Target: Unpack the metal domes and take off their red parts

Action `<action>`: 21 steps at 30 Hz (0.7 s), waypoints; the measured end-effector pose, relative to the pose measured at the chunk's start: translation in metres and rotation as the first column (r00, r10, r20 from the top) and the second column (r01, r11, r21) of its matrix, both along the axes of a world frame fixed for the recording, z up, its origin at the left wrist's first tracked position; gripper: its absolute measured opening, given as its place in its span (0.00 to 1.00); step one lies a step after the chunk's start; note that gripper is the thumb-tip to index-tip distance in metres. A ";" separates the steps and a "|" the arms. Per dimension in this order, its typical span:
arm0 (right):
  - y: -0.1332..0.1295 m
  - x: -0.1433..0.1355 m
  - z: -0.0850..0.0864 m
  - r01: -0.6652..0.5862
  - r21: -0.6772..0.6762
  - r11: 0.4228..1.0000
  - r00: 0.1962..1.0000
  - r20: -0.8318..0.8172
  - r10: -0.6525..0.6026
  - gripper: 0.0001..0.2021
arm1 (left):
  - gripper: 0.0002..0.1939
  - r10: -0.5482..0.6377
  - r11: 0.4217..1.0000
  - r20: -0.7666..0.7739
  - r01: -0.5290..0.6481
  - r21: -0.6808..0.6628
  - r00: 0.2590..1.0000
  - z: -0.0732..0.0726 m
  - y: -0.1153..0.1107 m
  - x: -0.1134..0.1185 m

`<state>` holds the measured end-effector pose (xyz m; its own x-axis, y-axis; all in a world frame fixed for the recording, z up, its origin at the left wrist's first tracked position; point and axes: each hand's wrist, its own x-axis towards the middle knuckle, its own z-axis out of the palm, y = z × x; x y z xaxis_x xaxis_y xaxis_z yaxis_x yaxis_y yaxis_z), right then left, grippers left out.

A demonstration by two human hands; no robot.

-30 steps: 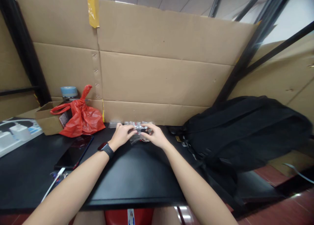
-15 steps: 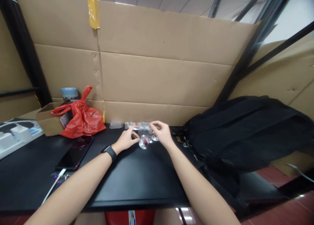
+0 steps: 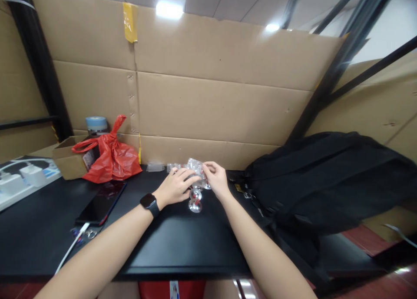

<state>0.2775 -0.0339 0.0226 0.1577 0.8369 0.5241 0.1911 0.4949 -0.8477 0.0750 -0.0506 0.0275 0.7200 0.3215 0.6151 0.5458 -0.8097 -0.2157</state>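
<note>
My right hand (image 3: 215, 177) pinches the edge of a clear plastic packet (image 3: 195, 165), which is lifted at a tilt above the back of the black table (image 3: 182, 242). Against the packet's lower left side lies my left hand (image 3: 178, 185), its fingers stretched toward the right hand. Just below the fingers, shiny round clear pieces with red bits (image 3: 195, 201) rest on the table. Another round piece is partly hidden under the right hand. More clear packets (image 3: 174, 167) lie along the cardboard, behind the left hand.
A red plastic bag (image 3: 112, 157) and an open cardboard box (image 3: 69, 160) stand at the left. In front lies a phone (image 3: 100, 203) with a white cable. A power strip (image 3: 29, 181) is far left. A black backpack (image 3: 329, 177) fills the right side.
The clear packet has come up off the table between my hands. My left hand has moved right and its fingers now reach over to the packet. The round pieces sit slightly nearer to me.
</note>
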 end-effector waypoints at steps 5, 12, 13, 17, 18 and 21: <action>0.001 -0.001 -0.002 -0.139 -0.024 0.990 0.985 0.101 0.141 0.17 | 0.13 0.064 0.995 -0.019 -0.063 0.073 0.998 -0.001 0.008 0.001; 0.024 0.042 -0.023 0.086 0.093 0.992 0.799 0.588 -0.125 0.11 | 0.11 0.445 0.889 0.040 -0.436 -0.137 0.895 -0.006 0.050 -0.055; 0.028 0.048 -0.028 0.095 0.096 0.991 0.763 0.633 -0.135 0.10 | 0.12 0.486 0.861 0.028 -0.473 -0.187 0.874 -0.009 0.057 -0.064; 0.040 0.061 -0.043 0.066 0.014 0.998 0.667 0.743 -0.055 0.13 | 0.21 0.591 0.716 -0.084 -0.570 -0.404 0.802 -0.028 0.079 -0.087; 0.042 0.062 -0.045 0.062 -0.021 0.998 0.648 0.761 -0.024 0.15 | 0.22 0.597 0.691 -0.108 -0.577 -0.435 0.795 -0.032 0.083 -0.089; 0.048 0.064 -0.047 0.094 -0.103 0.990 0.573 0.819 0.031 0.17 | 0.22 0.599 0.661 -0.145 -0.589 -0.466 0.787 -0.039 0.092 -0.089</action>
<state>0.3420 0.0142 -0.0246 -0.2573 0.9049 0.3390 0.8461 0.3805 -0.3732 -0.0140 0.0412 -0.0114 0.2649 0.9220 0.2824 0.9458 -0.3054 0.1100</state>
